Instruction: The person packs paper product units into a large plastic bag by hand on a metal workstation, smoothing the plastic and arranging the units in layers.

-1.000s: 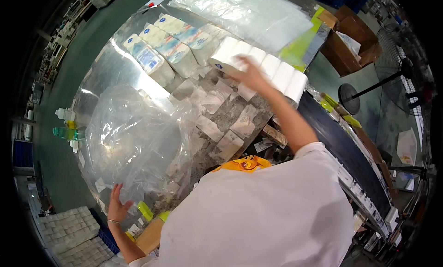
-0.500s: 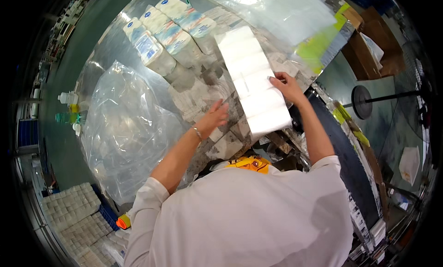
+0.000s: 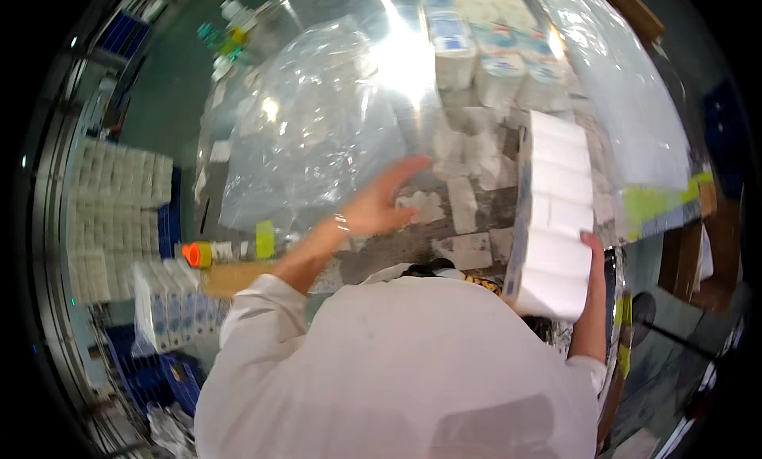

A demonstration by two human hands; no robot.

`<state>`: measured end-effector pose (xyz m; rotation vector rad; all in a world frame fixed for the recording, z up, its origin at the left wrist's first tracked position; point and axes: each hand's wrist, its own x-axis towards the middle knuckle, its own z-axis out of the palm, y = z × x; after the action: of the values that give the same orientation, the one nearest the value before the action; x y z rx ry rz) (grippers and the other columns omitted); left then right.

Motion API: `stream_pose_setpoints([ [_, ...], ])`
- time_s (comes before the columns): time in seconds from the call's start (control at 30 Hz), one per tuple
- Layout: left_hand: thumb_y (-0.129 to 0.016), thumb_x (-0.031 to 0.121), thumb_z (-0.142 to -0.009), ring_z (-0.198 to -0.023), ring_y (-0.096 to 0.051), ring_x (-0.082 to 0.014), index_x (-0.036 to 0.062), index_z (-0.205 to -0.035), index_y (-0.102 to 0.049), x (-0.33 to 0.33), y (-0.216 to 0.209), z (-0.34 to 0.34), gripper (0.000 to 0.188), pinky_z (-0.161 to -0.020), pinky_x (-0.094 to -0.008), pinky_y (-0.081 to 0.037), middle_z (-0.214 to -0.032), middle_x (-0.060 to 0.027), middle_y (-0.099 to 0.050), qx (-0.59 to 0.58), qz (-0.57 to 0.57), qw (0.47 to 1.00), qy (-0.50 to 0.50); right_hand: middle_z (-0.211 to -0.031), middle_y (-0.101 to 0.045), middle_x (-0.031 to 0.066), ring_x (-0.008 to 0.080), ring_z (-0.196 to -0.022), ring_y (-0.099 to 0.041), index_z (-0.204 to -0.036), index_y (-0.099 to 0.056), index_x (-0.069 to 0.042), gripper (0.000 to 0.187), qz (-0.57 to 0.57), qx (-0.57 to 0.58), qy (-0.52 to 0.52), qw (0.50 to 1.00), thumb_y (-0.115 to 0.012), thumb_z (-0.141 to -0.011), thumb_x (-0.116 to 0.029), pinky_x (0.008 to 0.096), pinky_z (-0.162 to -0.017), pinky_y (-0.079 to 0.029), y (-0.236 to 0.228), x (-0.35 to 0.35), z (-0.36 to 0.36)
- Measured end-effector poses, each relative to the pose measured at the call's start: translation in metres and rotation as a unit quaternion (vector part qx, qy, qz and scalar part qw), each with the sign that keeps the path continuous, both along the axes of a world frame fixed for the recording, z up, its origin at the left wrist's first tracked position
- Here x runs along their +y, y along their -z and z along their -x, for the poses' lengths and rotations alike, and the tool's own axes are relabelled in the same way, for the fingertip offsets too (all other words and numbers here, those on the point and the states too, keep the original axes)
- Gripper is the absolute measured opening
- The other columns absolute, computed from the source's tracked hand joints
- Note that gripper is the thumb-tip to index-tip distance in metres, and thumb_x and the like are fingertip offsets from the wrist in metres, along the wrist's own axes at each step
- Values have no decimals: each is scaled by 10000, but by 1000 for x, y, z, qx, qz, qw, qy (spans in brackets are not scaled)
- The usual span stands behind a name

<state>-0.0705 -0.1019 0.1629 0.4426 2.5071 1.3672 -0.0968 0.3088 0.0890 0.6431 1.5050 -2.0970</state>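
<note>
Shiny metal tabletop (image 3: 444, 252) spreads out below me, patched with pale labels. Nearest, my right hand (image 3: 591, 248) grips the near right edge of a long white pack of paper rolls (image 3: 556, 213), which stands tilted along the table's right side. My left hand (image 3: 381, 205) hovers open, fingers spread, left of the pack and apart from it, over the edge of a big clear plastic bag (image 3: 317, 133). Farther off stand wrapped roll packs (image 3: 484, 54).

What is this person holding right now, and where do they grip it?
The right hand grips the long white pack of paper rolls at its near right edge. The left hand is open, holding nothing.
</note>
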Motion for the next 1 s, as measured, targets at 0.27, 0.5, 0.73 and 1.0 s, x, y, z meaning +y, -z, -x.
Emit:
stream_pose_setpoints([
  [0.27, -660, 183, -653, -1284, -155, -322, 178, -1338, -227, -271, 46, -132, 810, -1026, -441, -186, -1405, -84, -162, -49, 543, 808, -224, -941, -559, 115, 222, -821, -557, -1141, -441, -18, 547, -34, 70, -58, 995, -588, -657, -227, 313, -725, -460, 45, -20, -12],
  [0.5, -479, 403, -802, -862, -526, -352, 69, -945, -561, -307, 117, -90, 372, -747, -408, -417, -905, -179, -567, -34, 352, 876, -328, -1014, -524, 137, 224, -858, -543, -1230, -369, -3, 711, 2, 85, -304, 949, -605, -592, -209, 288, -754, -448, -13, -142, -13],
  [0.73, -417, 385, -856, -804, -581, -302, 8, -1004, -566, -196, -59, -1, 431, -697, -327, -437, -839, -186, -612, -9, 54, 963, -265, -1127, -484, 193, 248, -982, -524, -1259, -327, 29, 856, 67, 62, -497, 863, -663, -528, -262, 315, -818, -445, -108, -264, -27],
  [1.0, -458, 257, -860, -651, -580, -297, -4, -1207, -352, -66, -98, -89, 447, -656, -352, -447, -775, -195, -592, -38, 123, 992, 16, -1019, -542, 163, 227, -871, -563, -1104, -485, 31, 558, 154, 8, -336, 929, -622, -641, -249, 320, -752, -471, -51, -274, 1],
])
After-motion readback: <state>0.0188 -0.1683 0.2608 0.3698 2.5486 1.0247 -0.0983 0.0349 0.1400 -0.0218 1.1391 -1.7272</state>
